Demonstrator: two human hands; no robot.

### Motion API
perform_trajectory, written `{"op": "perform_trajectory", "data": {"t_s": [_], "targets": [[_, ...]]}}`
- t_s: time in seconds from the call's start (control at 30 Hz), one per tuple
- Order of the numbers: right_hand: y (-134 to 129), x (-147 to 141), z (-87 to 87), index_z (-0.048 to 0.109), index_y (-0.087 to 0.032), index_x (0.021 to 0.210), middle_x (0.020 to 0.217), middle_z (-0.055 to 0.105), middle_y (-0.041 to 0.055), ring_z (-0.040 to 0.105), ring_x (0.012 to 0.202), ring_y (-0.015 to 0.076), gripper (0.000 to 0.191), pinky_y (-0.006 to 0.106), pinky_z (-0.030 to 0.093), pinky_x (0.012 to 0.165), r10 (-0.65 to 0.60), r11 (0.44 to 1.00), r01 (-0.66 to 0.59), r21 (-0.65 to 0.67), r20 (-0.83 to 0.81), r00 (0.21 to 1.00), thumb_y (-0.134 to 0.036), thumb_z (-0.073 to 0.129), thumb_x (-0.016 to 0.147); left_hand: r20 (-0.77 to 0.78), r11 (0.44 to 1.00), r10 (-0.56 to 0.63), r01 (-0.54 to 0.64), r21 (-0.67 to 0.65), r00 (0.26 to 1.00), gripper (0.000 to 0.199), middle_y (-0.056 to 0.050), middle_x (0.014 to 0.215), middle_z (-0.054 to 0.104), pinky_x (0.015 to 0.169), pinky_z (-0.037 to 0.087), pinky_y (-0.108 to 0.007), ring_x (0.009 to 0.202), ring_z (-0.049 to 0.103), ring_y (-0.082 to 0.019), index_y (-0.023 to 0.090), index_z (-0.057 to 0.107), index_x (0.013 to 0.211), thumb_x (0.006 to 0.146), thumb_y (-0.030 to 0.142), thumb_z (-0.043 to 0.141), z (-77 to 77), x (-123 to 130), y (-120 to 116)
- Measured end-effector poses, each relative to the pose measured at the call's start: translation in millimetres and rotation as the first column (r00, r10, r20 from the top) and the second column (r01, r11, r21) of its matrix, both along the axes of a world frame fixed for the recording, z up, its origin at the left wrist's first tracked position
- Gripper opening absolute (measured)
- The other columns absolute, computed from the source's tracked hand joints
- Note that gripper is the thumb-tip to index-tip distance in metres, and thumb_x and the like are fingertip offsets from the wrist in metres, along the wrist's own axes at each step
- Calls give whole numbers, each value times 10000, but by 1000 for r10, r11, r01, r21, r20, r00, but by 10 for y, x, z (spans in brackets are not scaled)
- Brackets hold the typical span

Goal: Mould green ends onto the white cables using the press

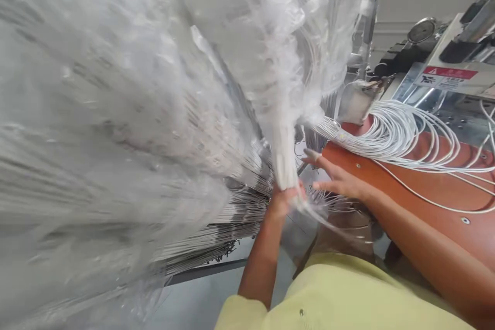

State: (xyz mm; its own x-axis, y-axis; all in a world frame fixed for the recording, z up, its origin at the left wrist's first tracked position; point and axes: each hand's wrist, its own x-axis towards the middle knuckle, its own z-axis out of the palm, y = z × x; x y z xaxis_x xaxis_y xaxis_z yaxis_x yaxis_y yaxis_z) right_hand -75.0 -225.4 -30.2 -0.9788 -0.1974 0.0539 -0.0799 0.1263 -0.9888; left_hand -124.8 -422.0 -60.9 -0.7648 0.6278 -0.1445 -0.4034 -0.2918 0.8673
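My left hand (285,198) is closed around the lower part of a bundle of white wires (285,149), which hangs down in front of me. Loose wire ends trail out below the grip, blurred by motion. To the right of it, my right hand (334,178) is open, its fingers spread and pointing toward the bundle without touching it. The upper part of the bundle merges with clear plastic wrapping (247,20). Close beyond the right hand, a coil of white wire (398,134) rests on an orange-brown surface (410,188).
Plastic-covered wire bundles (185,139) fill the left side, their ends low near the floor (204,299). A machine with a red warning label (450,72) and a round gauge (421,30) stands at the right. A metal post (373,15) rises behind.
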Motion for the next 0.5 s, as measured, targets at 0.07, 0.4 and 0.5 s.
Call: {"op": "perform_trajectory", "data": {"t_s": [0.07,0.4,0.5], "targets": [[-122,345,-104,137,-278,1524,1533,298,95,238,1412,291,972,472,194,1155,85,996,-85,-14,30,996,-519,701,770,47,988,-92,85,125,995,333,32,472,512,473,396,-266,402,489,-113,157,613,759,617,436,727,103,123,-276],[-852,789,-608,581,-200,1005,967,644,57,607,887,261,502,390,531,752,-228,960,253,-118,196,954,-377,790,585,16,999,23,-23,-22,1000,495,-34,781,639,684,499,-324,707,624,-181,184,615,1054,681,477,759,355,668,311],[-463,1200,-358,545,-200,663,624,600,-4,548,552,177,194,305,476,503,-278,961,271,60,253,927,-261,717,599,-102,1000,-19,20,12,995,723,-110,912,674,764,520,-397,893,644,-274,171,641,1080,669,764,608,413,633,445]]}}
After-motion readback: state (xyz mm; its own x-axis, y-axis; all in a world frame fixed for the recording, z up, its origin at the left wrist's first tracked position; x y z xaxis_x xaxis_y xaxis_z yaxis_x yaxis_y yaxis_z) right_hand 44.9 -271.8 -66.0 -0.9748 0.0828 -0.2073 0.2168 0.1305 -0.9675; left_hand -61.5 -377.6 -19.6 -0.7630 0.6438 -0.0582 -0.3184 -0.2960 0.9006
